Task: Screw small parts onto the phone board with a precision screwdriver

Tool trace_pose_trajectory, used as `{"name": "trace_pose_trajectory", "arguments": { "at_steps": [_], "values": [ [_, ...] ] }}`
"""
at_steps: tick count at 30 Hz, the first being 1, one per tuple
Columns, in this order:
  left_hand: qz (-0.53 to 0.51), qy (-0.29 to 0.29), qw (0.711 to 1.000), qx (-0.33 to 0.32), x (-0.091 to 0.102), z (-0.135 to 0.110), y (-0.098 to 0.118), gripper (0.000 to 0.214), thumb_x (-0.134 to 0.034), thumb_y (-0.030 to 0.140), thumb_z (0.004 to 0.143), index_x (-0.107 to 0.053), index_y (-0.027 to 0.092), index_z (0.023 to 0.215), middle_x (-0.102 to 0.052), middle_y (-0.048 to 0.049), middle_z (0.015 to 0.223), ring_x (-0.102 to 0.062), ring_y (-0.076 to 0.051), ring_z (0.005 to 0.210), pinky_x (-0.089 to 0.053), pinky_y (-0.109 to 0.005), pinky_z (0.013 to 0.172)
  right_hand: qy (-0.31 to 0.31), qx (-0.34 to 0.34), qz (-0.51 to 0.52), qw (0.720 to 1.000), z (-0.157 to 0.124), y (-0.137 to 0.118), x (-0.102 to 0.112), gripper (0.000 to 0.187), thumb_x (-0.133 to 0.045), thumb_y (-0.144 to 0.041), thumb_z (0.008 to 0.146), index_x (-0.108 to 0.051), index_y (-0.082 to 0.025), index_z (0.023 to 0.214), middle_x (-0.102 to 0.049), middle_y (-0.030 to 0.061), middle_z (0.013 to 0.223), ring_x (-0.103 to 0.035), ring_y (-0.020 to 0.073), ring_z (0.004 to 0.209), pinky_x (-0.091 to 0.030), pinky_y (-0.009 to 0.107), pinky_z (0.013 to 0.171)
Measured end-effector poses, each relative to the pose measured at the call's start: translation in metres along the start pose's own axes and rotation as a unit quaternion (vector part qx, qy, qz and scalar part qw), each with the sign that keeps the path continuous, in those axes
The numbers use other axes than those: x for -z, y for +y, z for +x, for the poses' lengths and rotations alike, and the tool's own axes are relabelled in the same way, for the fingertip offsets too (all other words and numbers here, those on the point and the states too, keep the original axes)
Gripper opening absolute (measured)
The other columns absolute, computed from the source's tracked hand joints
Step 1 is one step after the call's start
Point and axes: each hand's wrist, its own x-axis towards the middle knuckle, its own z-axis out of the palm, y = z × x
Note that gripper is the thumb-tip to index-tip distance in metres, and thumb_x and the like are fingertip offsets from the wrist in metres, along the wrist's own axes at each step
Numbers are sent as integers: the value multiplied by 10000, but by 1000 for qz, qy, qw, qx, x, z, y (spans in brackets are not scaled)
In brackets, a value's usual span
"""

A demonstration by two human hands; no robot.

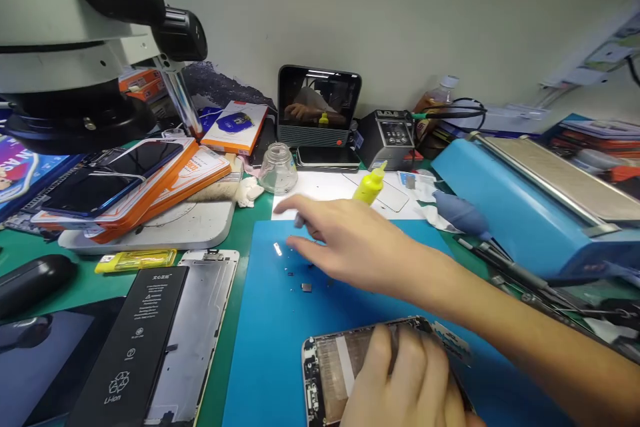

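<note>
Head view: the phone shell [330,363], opened and stripped, lies at the near edge of the blue mat [270,347], pinned flat under the left hand [405,380]. The right hand [345,243] reaches across with fingers loosely spread and empty, hovering over small loose parts [306,287] on the mat. It looks like a parts-picking step; a fine pinch would be needed. A battery [135,340] lies well left on the table [30,247].
</note>
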Motion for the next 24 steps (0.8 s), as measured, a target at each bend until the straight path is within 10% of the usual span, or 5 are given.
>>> {"name": "trace_pose_trajectory", "arguments": {
  "at_steps": [5,12,18,24],
  "values": [
    [4,-9,1000,29,-2,2,11,697,-1062,724,582,-890,216,1026,-771,-74,1133,-536,-330,1206,-491,-456,1087,-141,20,-111,984,26,-1,-8,130,-777,-268,1123,-757,-150,1174,-737,35,1081,-737,196,1005,-660,421,990],
    [4,-28,998,63,9,8,21,384,-866,551,942,-847,181,1044,-749,-135,1212,-600,-344,1199,-551,-530,1002,-193,-2,-158,968,35,-18,-6,222,-777,-354,1138,-749,-144,1201,-745,75,1206,-748,221,1108,-672,434,1017],
    [-26,-31,998,50,20,6,10,272,-618,319,1072,-806,138,1148,-779,-132,1253,-636,-289,1164,-512,-475,1006,-166,11,-48,985,26,-7,12,235,-760,-380,1146,-760,-148,1183,-747,62,1216,-744,247,1148,-663,447,1046],
    [-38,-21,999,32,21,-5,3,297,-559,302,1133,-767,154,1285,-831,-95,1205,-626,-258,1177,-460,-431,990,-17,-41,97,994,-55,10,45,47,-805,-167,1096,-778,-145,1065,-777,7,1051,-749,169,1000,-621,347,974]
  ]
}}
